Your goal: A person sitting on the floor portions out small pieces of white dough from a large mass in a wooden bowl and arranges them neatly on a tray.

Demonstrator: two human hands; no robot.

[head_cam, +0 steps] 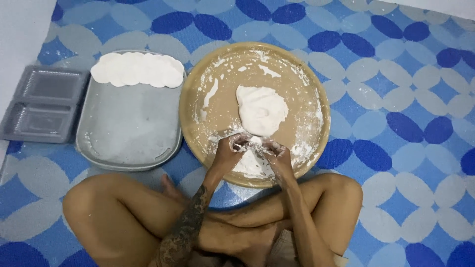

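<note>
A large lump of white dough (261, 110) lies on a round tan tray (316, 99) dusted with flour. My left hand (231, 151) and my right hand (277, 153) meet over the tray's near edge. Both are floury and pinch a small piece of white dough (251, 143) between their fingers. A grey rectangular tray (128, 123) to the left carries a row of flattened white dough discs (137, 69) along its far side.
A grey two-compartment plastic container (44, 104) sits at the far left. Everything rests on a blue and white patterned mat (396, 99). My crossed bare legs (109, 212) lie just below the round tray.
</note>
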